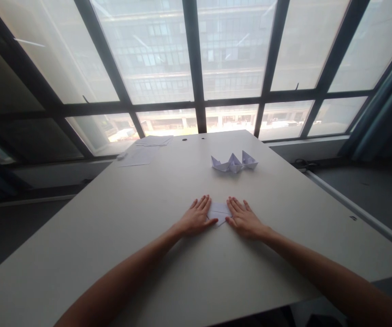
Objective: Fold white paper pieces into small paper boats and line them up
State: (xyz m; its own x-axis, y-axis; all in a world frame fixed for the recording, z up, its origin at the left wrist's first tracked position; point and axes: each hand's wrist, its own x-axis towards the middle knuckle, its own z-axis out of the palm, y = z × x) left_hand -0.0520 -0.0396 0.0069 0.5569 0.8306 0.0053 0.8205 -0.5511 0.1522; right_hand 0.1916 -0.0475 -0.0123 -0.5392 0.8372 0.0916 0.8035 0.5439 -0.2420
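A small folded sheet of white paper [219, 211] lies flat on the table, with a crease line across it and a point at its near edge. My left hand [198, 217] rests flat over its left side, fingers stretched out and pointing away from me. Over the right side lies my right hand [242, 218], also flat with its fingers extended. Both palms cover the paper's outer ends, so only its middle shows. Beyond my hands, slightly to the right, several folded paper boats [234, 163] stand close together in a row.
The white table [114, 236] stretches toward large windows [162, 54]. Sheets of paper [136, 156] lie at its far left, and a small cable hole [184, 140] sits near the far edge. A blue-grey curtain [379, 100] hangs at the right.
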